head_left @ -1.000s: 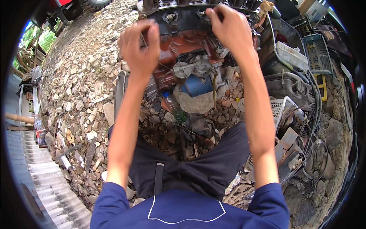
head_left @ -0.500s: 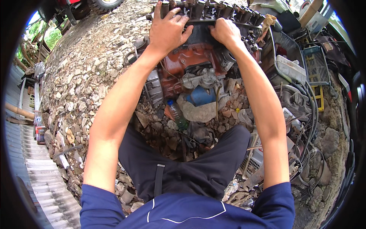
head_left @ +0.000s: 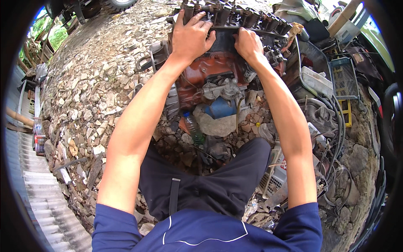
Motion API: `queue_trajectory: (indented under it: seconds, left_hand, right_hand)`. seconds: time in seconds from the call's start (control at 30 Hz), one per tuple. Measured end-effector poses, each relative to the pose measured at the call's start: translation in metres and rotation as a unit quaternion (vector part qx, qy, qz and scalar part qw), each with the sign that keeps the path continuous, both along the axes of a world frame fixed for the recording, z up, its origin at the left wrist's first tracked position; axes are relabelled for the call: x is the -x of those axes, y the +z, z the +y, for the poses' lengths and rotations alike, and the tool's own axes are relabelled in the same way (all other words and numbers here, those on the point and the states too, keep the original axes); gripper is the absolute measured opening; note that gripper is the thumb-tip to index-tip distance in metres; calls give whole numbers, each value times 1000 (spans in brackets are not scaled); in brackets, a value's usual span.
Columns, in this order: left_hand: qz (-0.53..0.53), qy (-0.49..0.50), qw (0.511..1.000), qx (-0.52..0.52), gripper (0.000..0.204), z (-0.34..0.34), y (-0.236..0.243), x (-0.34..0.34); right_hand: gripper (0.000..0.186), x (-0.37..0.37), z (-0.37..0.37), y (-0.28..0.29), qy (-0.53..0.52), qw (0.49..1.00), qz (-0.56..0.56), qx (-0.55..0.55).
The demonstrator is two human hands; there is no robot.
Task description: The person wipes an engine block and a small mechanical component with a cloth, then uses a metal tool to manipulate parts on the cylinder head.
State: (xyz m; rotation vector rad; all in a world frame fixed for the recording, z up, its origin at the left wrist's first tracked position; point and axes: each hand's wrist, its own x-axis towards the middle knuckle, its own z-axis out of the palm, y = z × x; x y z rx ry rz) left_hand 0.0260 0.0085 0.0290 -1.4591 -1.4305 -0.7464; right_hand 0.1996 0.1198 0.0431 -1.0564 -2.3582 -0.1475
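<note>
In front of me stands an engine block [head_left: 203, 75] with rusty orange sides. Along its top runs a dark greasy cylinder head [head_left: 235, 29] with a row of springs and valve gear. My left hand [head_left: 191, 41] lies on the head's near left edge, fingers spread and thumb out to the side. To its right, my right hand [head_left: 249, 44] is at the head's near edge with its fingers curled against it; some fingertips are hidden. A grey metal pump-like part [head_left: 224, 89] and a blue cylindrical part [head_left: 220, 108] sit low on the engine's near side.
A plastic bottle [head_left: 193, 128] lies among stones before my knees. Rubble [head_left: 92, 88] covers the ground on the left, beside corrugated sheeting [head_left: 42, 189]. At right are a grey mesh crate [head_left: 345, 77], a yellow crate [head_left: 345, 113], black hoses [head_left: 339, 126] and scrap parts.
The view has shifted slightly. My left hand stays on the cylinder head's left part with fingers spread. My right hand sits a little lower at the near edge, its fingers slightly less tucked.
</note>
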Motion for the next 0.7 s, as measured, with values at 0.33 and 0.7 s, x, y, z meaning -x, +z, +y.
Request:
queue_trajectory:
  seconds: [0.33, 0.7]
  left_hand:
    - [-13, -10, 1000, -11, 24, -2, 0, -1]
    - [-63, -25, 998, 5, 27, -2, 4, -3]
  right_hand:
    - [17, 1, -1, -4, 6, 1000, 10, 1]
    - [26, -4, -20, -22, -27, 997, 75, 13]
